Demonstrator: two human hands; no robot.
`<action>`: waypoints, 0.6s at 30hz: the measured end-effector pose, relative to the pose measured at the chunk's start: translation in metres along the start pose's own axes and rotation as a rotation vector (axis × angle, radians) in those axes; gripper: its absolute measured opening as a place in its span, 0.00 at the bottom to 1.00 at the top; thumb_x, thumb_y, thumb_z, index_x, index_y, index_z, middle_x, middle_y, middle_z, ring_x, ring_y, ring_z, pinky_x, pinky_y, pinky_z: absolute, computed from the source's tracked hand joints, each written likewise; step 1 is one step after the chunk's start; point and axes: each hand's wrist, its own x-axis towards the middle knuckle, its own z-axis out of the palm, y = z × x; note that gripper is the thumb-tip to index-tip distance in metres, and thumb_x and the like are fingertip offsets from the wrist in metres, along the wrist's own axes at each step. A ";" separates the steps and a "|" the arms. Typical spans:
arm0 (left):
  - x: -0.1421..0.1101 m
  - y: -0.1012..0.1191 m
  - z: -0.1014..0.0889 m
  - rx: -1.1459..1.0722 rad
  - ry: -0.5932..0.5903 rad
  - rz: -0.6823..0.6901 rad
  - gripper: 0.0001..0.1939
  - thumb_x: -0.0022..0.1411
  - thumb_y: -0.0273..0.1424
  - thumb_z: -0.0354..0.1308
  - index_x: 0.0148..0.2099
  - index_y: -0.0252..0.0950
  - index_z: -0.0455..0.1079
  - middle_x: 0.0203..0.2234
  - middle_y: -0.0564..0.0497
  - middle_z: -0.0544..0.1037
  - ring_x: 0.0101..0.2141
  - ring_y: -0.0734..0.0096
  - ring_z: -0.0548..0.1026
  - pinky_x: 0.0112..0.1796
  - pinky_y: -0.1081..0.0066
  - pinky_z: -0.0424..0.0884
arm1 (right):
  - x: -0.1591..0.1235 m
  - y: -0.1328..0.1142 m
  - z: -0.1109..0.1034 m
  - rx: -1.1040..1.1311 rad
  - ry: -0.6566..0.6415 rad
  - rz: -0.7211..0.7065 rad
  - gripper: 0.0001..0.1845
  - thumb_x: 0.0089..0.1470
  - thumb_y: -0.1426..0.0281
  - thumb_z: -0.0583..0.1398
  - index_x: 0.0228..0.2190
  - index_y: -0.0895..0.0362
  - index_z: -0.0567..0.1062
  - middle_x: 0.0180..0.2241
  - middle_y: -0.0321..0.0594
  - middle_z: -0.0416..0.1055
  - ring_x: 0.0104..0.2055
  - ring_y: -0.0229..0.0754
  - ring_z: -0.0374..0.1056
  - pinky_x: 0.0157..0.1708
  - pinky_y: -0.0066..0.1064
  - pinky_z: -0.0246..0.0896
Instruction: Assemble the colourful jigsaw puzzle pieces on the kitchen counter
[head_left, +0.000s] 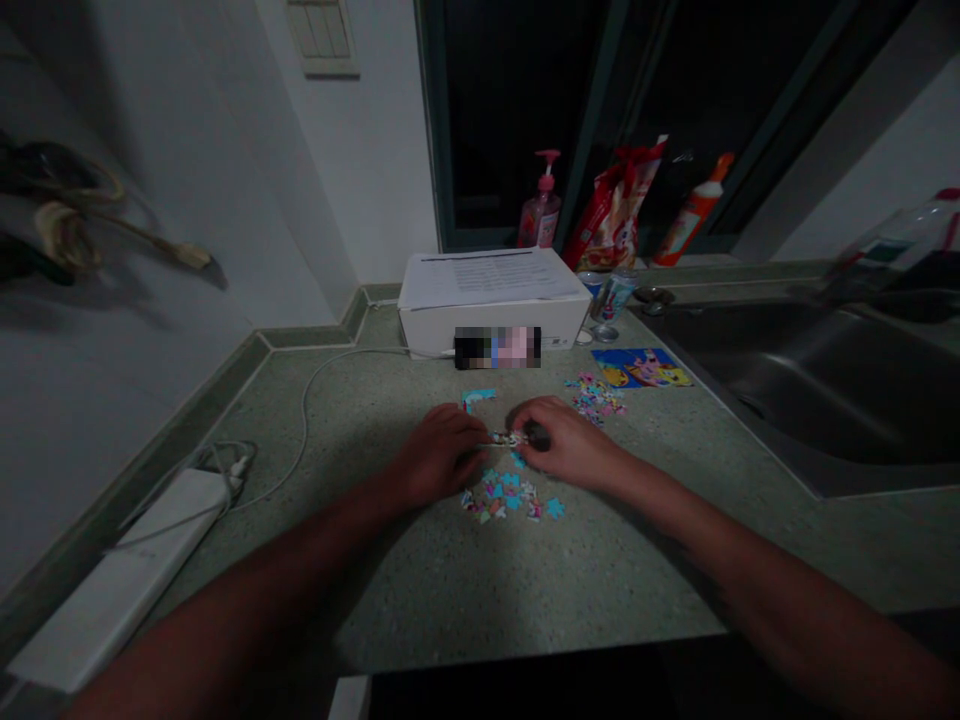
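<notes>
My left hand (pixel 444 450) and my right hand (pixel 564 436) face each other over the counter, fingers closed on a short row of jigsaw puzzle pieces (pixel 507 438) between them. Fingertips cover the ends of that row, so how the pieces join there is hidden. Just beyond my left fingers lies a light-blue corner of joined puzzle pieces (pixel 480 394). Loose blue and mixed-colour pieces (pixel 510 490) are spread on the near side of my hands. Past my right hand sits a second heap of small pieces (pixel 596 398).
A colourful picture card (pixel 643 368) lies beside the sink (pixel 817 380). Behind my hands, a phone with a pixelated screen (pixel 497 348) leans on a white box (pixel 487 285). A cable (pixel 304 410) runs left to a power strip (pixel 124 575). Cans (pixel 615 297) stand behind.
</notes>
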 end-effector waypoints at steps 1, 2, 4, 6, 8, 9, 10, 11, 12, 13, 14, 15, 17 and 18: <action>0.000 0.000 0.000 -0.005 0.001 -0.002 0.10 0.72 0.30 0.61 0.53 0.41 0.80 0.45 0.47 0.85 0.47 0.58 0.81 0.56 0.50 0.74 | 0.000 -0.001 -0.002 -0.005 -0.017 0.014 0.13 0.53 0.78 0.67 0.39 0.50 0.80 0.42 0.46 0.82 0.49 0.57 0.77 0.52 0.53 0.72; 0.000 0.000 0.000 -0.010 0.000 -0.005 0.10 0.72 0.30 0.61 0.52 0.41 0.79 0.45 0.47 0.85 0.47 0.58 0.80 0.56 0.50 0.74 | 0.000 -0.001 -0.004 -0.010 -0.028 0.030 0.12 0.53 0.78 0.67 0.39 0.51 0.80 0.41 0.46 0.82 0.48 0.57 0.77 0.51 0.52 0.72; 0.000 0.001 -0.001 -0.016 -0.012 -0.015 0.10 0.73 0.30 0.60 0.53 0.41 0.79 0.46 0.48 0.85 0.48 0.58 0.80 0.57 0.50 0.73 | -0.001 -0.002 -0.008 -0.015 -0.044 0.063 0.12 0.52 0.78 0.68 0.37 0.51 0.80 0.39 0.44 0.82 0.44 0.56 0.78 0.47 0.48 0.71; 0.000 0.002 -0.002 -0.019 -0.026 -0.024 0.10 0.73 0.30 0.60 0.54 0.41 0.78 0.47 0.48 0.85 0.48 0.58 0.80 0.57 0.50 0.73 | -0.002 -0.003 -0.011 0.002 -0.066 0.098 0.11 0.52 0.78 0.67 0.36 0.51 0.80 0.35 0.42 0.81 0.39 0.52 0.77 0.41 0.44 0.70; 0.000 0.002 -0.003 -0.022 -0.040 -0.030 0.10 0.74 0.30 0.60 0.54 0.40 0.78 0.47 0.47 0.85 0.48 0.58 0.79 0.57 0.50 0.72 | -0.002 -0.004 -0.013 0.021 -0.096 0.132 0.11 0.53 0.77 0.66 0.37 0.51 0.80 0.34 0.39 0.81 0.35 0.49 0.76 0.38 0.40 0.68; 0.000 0.002 -0.003 -0.023 -0.048 -0.033 0.10 0.74 0.30 0.60 0.54 0.40 0.78 0.47 0.47 0.85 0.48 0.58 0.79 0.56 0.50 0.72 | -0.002 -0.004 -0.013 0.017 -0.108 0.142 0.11 0.54 0.77 0.66 0.38 0.51 0.80 0.34 0.40 0.81 0.36 0.48 0.76 0.38 0.39 0.68; 0.000 0.002 -0.002 -0.024 -0.055 -0.037 0.10 0.73 0.30 0.60 0.54 0.40 0.78 0.47 0.47 0.85 0.48 0.57 0.79 0.57 0.50 0.72 | -0.001 -0.004 -0.013 0.001 -0.112 0.144 0.11 0.55 0.77 0.66 0.39 0.52 0.80 0.36 0.40 0.81 0.37 0.48 0.77 0.39 0.39 0.69; 0.000 0.001 -0.002 -0.025 -0.062 -0.041 0.10 0.74 0.31 0.60 0.54 0.40 0.79 0.47 0.47 0.85 0.48 0.57 0.79 0.57 0.51 0.71 | -0.001 -0.005 -0.013 -0.026 -0.111 0.139 0.11 0.55 0.77 0.66 0.40 0.52 0.80 0.38 0.42 0.82 0.40 0.49 0.77 0.42 0.40 0.70; 0.000 0.001 -0.001 -0.025 -0.067 -0.047 0.10 0.74 0.31 0.60 0.54 0.40 0.79 0.47 0.47 0.84 0.48 0.57 0.79 0.57 0.51 0.71 | -0.001 -0.005 -0.013 -0.056 -0.105 0.128 0.11 0.56 0.76 0.66 0.41 0.53 0.80 0.41 0.44 0.82 0.43 0.51 0.78 0.45 0.42 0.70; 0.000 0.001 -0.001 -0.025 -0.068 -0.051 0.10 0.74 0.31 0.60 0.54 0.40 0.79 0.47 0.47 0.84 0.49 0.57 0.79 0.58 0.51 0.71 | -0.001 -0.005 -0.012 -0.083 -0.099 0.115 0.11 0.56 0.77 0.66 0.41 0.53 0.79 0.43 0.45 0.81 0.46 0.52 0.78 0.48 0.43 0.71; 0.000 0.000 0.000 -0.026 -0.066 -0.055 0.10 0.74 0.31 0.60 0.54 0.41 0.79 0.48 0.47 0.84 0.49 0.57 0.79 0.58 0.51 0.70 | -0.001 -0.004 -0.011 -0.102 -0.096 0.103 0.11 0.56 0.77 0.66 0.41 0.53 0.79 0.44 0.47 0.81 0.48 0.53 0.77 0.51 0.45 0.71; 0.000 0.000 0.000 -0.026 -0.064 -0.057 0.10 0.74 0.31 0.60 0.53 0.41 0.79 0.48 0.47 0.84 0.49 0.57 0.79 0.58 0.51 0.70 | -0.001 -0.004 -0.010 -0.112 -0.094 0.092 0.11 0.57 0.77 0.66 0.42 0.53 0.79 0.46 0.48 0.81 0.50 0.54 0.77 0.53 0.46 0.71; 0.000 0.000 0.000 -0.025 -0.066 -0.059 0.10 0.73 0.31 0.61 0.53 0.40 0.79 0.48 0.47 0.84 0.49 0.57 0.79 0.58 0.50 0.70 | -0.001 -0.003 -0.007 -0.115 -0.092 0.071 0.11 0.58 0.77 0.66 0.42 0.54 0.79 0.47 0.49 0.80 0.52 0.54 0.76 0.56 0.47 0.71; 0.000 0.001 0.000 -0.025 -0.068 -0.062 0.10 0.72 0.31 0.61 0.53 0.40 0.79 0.48 0.47 0.84 0.49 0.56 0.79 0.59 0.50 0.70 | -0.001 -0.002 -0.005 -0.113 -0.091 0.059 0.11 0.58 0.77 0.66 0.42 0.54 0.78 0.47 0.49 0.80 0.53 0.54 0.76 0.57 0.47 0.70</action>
